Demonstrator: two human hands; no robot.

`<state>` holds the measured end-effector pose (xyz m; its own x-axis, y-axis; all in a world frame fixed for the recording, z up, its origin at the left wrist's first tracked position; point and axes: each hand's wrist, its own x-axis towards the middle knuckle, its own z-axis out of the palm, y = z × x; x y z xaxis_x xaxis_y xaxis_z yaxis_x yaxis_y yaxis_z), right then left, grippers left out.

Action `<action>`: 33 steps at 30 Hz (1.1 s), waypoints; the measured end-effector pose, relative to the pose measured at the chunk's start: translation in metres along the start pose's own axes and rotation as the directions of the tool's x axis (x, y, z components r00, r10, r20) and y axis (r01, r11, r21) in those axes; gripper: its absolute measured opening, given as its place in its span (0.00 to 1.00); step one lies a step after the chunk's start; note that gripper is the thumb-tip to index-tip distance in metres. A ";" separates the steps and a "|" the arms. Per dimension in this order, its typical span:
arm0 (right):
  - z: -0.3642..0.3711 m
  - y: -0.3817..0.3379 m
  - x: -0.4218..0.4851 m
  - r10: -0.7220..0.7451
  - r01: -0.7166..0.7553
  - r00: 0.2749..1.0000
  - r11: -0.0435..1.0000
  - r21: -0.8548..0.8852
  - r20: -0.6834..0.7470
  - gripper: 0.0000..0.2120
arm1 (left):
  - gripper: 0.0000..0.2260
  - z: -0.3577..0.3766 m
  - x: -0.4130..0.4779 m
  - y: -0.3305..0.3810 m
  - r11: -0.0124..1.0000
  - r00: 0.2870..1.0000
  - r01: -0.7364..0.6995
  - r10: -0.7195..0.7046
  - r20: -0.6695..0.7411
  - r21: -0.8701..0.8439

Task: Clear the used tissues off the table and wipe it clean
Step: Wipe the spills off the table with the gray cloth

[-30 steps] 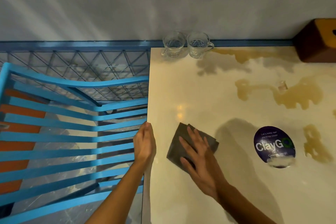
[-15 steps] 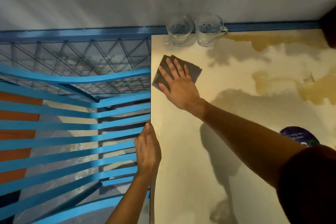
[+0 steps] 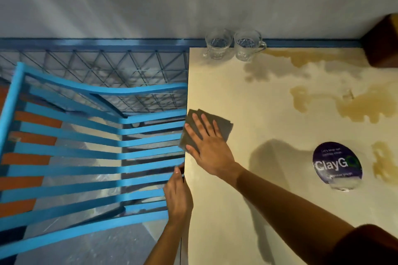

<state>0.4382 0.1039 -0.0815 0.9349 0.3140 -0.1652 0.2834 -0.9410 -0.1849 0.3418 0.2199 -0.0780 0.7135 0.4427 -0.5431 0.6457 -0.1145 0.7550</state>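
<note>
A folded grey cloth (image 3: 224, 123) lies at the left edge of the cream table (image 3: 269, 178), partly over the edge. My right hand (image 3: 206, 146) presses flat on it with straight, spread fingers. My left hand (image 3: 177, 196) is held flat against the table's left edge, just below the cloth. Brown liquid stains (image 3: 357, 107) spread across the far right part of the table. No tissues show in view.
Two empty glass mugs (image 3: 233, 46) stand at the table's far edge by the wall. A brown box (image 3: 381, 43) sits at the far right corner. A round purple sticker (image 3: 337, 164) lies on the table. A blue slatted chair (image 3: 86, 157) stands left of the table.
My right hand has slid the cloth back toward me along the left edge, from near the mugs to mid-table. My left hand stays at the table's edge.
</note>
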 end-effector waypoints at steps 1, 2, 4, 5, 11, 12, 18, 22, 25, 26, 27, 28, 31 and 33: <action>0.003 -0.006 -0.014 -0.004 0.004 1.000 1.000 0.005 0.006 0.29 | 0.36 -0.006 -0.011 -0.011 0.998 0.998 0.060 -0.061 -0.023 -0.036; 0.007 -0.013 -0.028 -0.010 0.010 1.000 1.000 0.007 0.010 0.29 | 0.34 -0.012 -0.021 -0.021 0.992 0.993 0.107 -0.109 -0.039 -0.066; 0.013 -0.027 -0.055 -0.030 0.030 0.999 1.000 0.003 0.013 0.29 | 0.25 -0.024 -0.040 -0.038 0.984 0.983 0.165 -0.169 -0.067 -0.063; 0.017 -0.033 -0.067 -0.040 0.040 0.999 0.999 0.002 0.018 0.29 | 0.23 -0.028 -0.044 -0.044 0.981 0.979 0.185 -0.189 -0.071 -0.057; 0.034 -0.064 -0.149 -0.135 0.132 0.990 0.990 0.058 0.049 0.30 | 0.21 -0.050 -0.082 -0.058 0.982 0.985 0.131 -0.144 -0.092 -0.134; 0.037 -0.068 -0.162 -0.152 0.149 0.987 0.987 0.058 0.056 0.30 | 0.19 -0.053 -0.089 -0.058 0.988 0.991 0.089 -0.101 -0.085 -0.126; 0.053 -0.092 -0.271 -0.231 0.221 0.966 0.971 0.095 0.114 0.31 | 0.18 -0.069 -0.136 -0.086 0.999 1.000 -0.014 0.015 -0.019 0.036; 0.068 -0.102 -0.334 -0.280 0.260 0.949 0.955 0.143 0.144 0.30 | 0.20 -0.076 -0.170 -0.108 0.984 0.998 0.021 -0.009 -0.069 0.176; 0.072 -0.099 -0.358 -0.321 0.302 0.935 0.944 0.133 0.149 0.30 | 0.20 -0.087 -0.191 -0.129 0.965 0.995 0.010 0.016 -0.097 0.263; 0.072 -0.096 -0.361 -0.347 0.328 0.925 0.935 0.133 0.156 0.29 | 0.20 -0.090 -0.193 -0.134 0.957 0.995 0.010 0.020 -0.100 0.289; 0.072 -0.090 -0.361 -0.384 0.367 0.910 0.921 0.129 0.156 0.29 | 0.20 -0.092 -0.196 -0.137 0.954 0.995 0.006 0.026 -0.101 0.301; 0.071 -0.083 -0.359 -0.425 0.410 0.892 0.904 0.119 0.153 0.29 | 0.20 -0.093 -0.197 -0.139 0.956 0.993 0.008 0.026 -0.111 0.295; 0.063 -0.054 -0.325 -0.460 0.451 0.878 0.888 0.091 0.133 0.29 | 0.23 -0.086 -0.197 -0.137 0.947 0.983 0.000 0.059 -0.174 0.321; 0.054 -0.034 -0.290 -0.406 0.401 0.906 0.914 0.059 0.119 0.29 | 0.25 -0.082 -0.194 -0.139 0.887 0.970 -0.006 0.117 -0.212 0.462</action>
<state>0.1463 0.0513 -0.0797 0.7068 0.6814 -0.1902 0.6217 -0.7266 -0.2926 0.0911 0.2229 -0.0475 0.7100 0.6046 -0.3611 0.6942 -0.5149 0.5029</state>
